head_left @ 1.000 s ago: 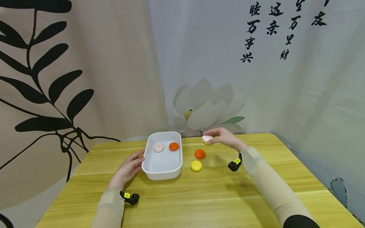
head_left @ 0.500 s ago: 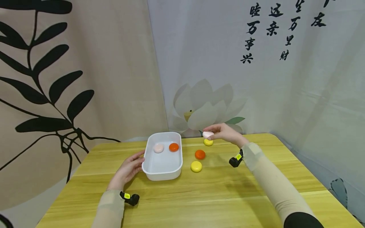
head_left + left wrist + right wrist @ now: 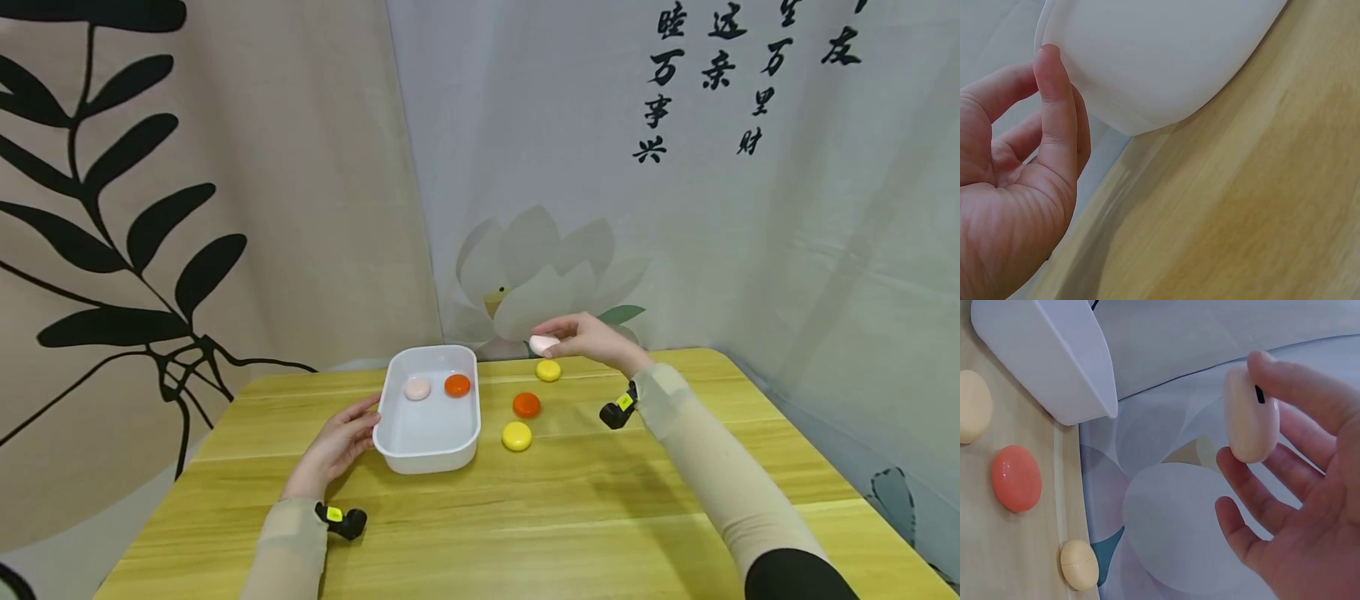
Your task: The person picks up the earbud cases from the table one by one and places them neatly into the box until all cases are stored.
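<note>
My right hand (image 3: 588, 340) pinches a pink, pebble-shaped round case (image 3: 543, 344) between thumb and fingertips, raised above the table's back edge. In the right wrist view a small black slot shows on the case's side, near the tip of the thumb. Below it on the wood sits a yellow round case (image 3: 548, 370). My left hand (image 3: 339, 442) holds the left side of a white rectangular tub (image 3: 426, 465), fingertips at its rim. Inside the tub lie another pink case (image 3: 417, 388) and an orange case (image 3: 457, 385).
Right of the tub, an orange case (image 3: 527, 405) and a second yellow case (image 3: 516, 436) rest on the wooden table (image 3: 480, 533). Close behind the table hangs a printed cloth backdrop (image 3: 337, 208).
My right hand has lifted the pink case slightly, up and off the yellow case, which now shows in full. My left hand and the tub have stayed put.
</note>
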